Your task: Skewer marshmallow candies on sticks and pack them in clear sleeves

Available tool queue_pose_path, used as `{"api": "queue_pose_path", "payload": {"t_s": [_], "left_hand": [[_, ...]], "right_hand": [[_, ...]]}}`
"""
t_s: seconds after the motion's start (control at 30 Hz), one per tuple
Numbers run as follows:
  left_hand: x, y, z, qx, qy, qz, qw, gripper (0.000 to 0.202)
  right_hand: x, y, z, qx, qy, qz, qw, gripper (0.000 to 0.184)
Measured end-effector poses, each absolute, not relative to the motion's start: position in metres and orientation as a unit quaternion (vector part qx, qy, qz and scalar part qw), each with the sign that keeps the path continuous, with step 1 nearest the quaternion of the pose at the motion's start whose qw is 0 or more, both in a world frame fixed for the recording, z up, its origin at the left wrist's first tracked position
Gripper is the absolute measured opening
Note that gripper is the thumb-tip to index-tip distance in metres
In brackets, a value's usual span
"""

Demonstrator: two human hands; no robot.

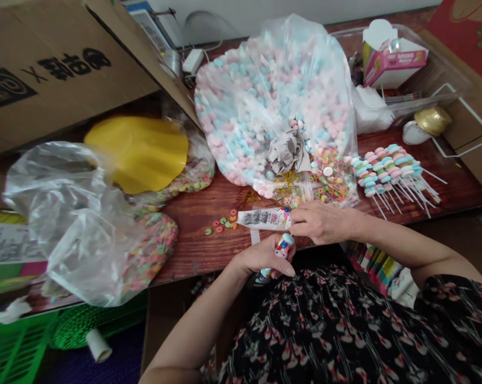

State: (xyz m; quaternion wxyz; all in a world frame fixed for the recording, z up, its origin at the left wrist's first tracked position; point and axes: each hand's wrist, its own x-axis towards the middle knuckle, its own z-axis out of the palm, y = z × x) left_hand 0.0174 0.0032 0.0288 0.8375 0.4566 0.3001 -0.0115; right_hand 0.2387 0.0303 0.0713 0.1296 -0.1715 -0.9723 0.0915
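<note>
Hands (324, 220) on packet (260, 219) and dotted tube (283, 246)

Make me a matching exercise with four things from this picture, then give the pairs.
Column one
1. Left hand
2. Right hand
3. Large clear bag
4. Candy skewers

Column two
A. Full of pink, pale blue and white pieces
B. Closed around a colourful item with a pale blue top
C. Piled on the right side of the table, white sticks showing
D. At the right end of the printed wrapper

Right pairs: 1-B, 2-D, 3-A, 4-C
</note>
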Motion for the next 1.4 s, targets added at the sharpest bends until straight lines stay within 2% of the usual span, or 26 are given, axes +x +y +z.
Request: {"api": "queue_pose_path", "payload": {"t_s": [0.17, 0.23, 0.3, 0.37, 0.47, 0.7, 0.8, 0.93, 1.07, 1.23, 1.4], "left_hand": [[0.028, 0.006, 0.027, 0.460, 0.314, 0.029, 0.830, 0.039], [0.030, 0.008, 0.029, 0.493, 0.348, 0.057, 0.795, 0.035], [0.029, 0.010, 0.032, 0.544, 0.372, 0.087, 0.747, 0.041], [0.027, 0.012, 0.035, 0.582, 0.373, 0.088, 0.717, 0.044], [0.021, 0.011, 0.039, 0.611, 0.382, 0.067, 0.690, 0.035], [0.017, 0.001, 0.031, 0.708, 0.464, 0.124, 0.517, 0.034], [0.021, -0.004, 0.025, 0.727, 0.466, 0.134, 0.486, 0.037], [0.026, -0.007, 0.027, 0.711, 0.451, 0.143, 0.520, 0.042], [0.025, -0.006, 0.037, 0.659, 0.409, 0.137, 0.616, 0.043], [0.013, -0.003, 0.048, 0.605, 0.350, 0.077, 0.711, 0.039], [0.010, -0.002, 0.045, 0.540, 0.344, 0.024, 0.768, 0.046]], "right_hand": [[0.238, 0.030, 0.075, -0.172, -0.974, 0.106, 0.105, 0.009], [0.239, 0.030, 0.077, -0.162, -0.975, 0.119, 0.096, 0.009], [0.242, 0.030, 0.080, -0.163, -0.974, 0.120, 0.097, 0.009], [0.246, 0.029, 0.082, -0.179, -0.973, 0.102, 0.108, 0.010], [0.252, 0.029, 0.085, -0.198, -0.970, 0.062, 0.129, 0.012], [0.258, 0.026, 0.089, -0.195, -0.966, -0.002, 0.172, 0.018], [0.254, 0.023, 0.086, -0.178, -0.964, -0.005, 0.196, 0.021], [0.249, 0.018, 0.082, -0.170, -0.965, 0.004, 0.200, 0.022], [0.248, 0.015, 0.080, -0.148, -0.967, 0.005, 0.207, 0.020], [0.250, 0.016, 0.078, -0.144, -0.963, 0.004, 0.226, 0.019], [0.246, 0.017, 0.080, -0.132, -0.965, -0.008, 0.227, 0.020]]}}
